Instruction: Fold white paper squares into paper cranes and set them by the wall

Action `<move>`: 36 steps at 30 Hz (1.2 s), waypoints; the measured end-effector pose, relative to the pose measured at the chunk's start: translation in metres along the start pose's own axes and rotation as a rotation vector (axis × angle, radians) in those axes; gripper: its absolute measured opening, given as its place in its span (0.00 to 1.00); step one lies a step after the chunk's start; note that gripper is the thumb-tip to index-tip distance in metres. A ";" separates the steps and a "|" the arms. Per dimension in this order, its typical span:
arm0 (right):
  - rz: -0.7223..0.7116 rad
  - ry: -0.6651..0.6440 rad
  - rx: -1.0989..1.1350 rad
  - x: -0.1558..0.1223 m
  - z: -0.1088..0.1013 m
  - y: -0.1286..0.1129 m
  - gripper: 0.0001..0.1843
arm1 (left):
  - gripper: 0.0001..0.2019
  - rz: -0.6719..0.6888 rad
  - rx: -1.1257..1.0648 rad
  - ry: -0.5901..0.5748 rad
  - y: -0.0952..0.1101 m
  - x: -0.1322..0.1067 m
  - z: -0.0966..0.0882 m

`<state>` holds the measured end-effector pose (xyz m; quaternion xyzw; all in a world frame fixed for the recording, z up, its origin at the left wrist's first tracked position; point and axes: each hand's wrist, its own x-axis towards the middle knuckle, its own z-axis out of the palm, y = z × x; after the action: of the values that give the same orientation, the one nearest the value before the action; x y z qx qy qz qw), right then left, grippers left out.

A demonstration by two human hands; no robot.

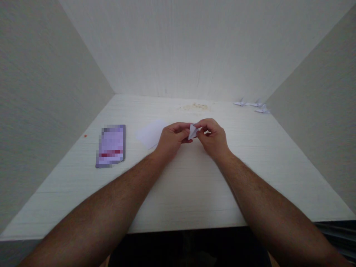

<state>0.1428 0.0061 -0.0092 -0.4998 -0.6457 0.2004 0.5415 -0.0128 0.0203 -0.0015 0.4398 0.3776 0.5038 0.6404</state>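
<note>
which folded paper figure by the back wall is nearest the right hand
The leftmost folded figure; the other two sit farther right, nearer the side wall.

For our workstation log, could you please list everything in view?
Table: one, white, centre
Walls: three, greyish, back and sides
Paper sheet: one, white, left of centre
Paper figures: apparently three, white, back right
Pixelated rectangle: one, purple and red, left
Spot: one, reddish, far left
Patch: one, pale brown, back
Dark area: one, unclear, below table
Folded paper: one, white, centre
Left hand: one, bare, on folded paper
Right hand: one, bare, likewise
Forearms: two, bare, front
</note>
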 end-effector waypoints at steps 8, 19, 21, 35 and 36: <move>-0.022 -0.065 -0.029 0.001 -0.001 -0.005 0.10 | 0.17 0.003 0.011 -0.005 0.004 -0.003 0.003; 0.039 -0.144 -0.106 0.000 0.001 -0.006 0.02 | 0.14 0.095 0.157 0.008 -0.001 -0.001 0.002; 0.025 -0.158 -0.119 0.000 0.000 -0.006 0.02 | 0.14 0.109 0.177 0.016 -0.001 -0.001 0.002; 0.018 -0.164 -0.158 0.001 0.000 -0.008 0.05 | 0.15 0.139 0.241 0.002 -0.003 0.000 0.003; 0.023 -0.167 -0.157 0.001 0.000 -0.008 0.05 | 0.15 0.139 0.242 0.002 -0.003 -0.001 0.003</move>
<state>0.1395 0.0039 -0.0024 -0.5296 -0.6966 0.1962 0.4425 -0.0097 0.0189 -0.0030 0.5382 0.4049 0.4983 0.5460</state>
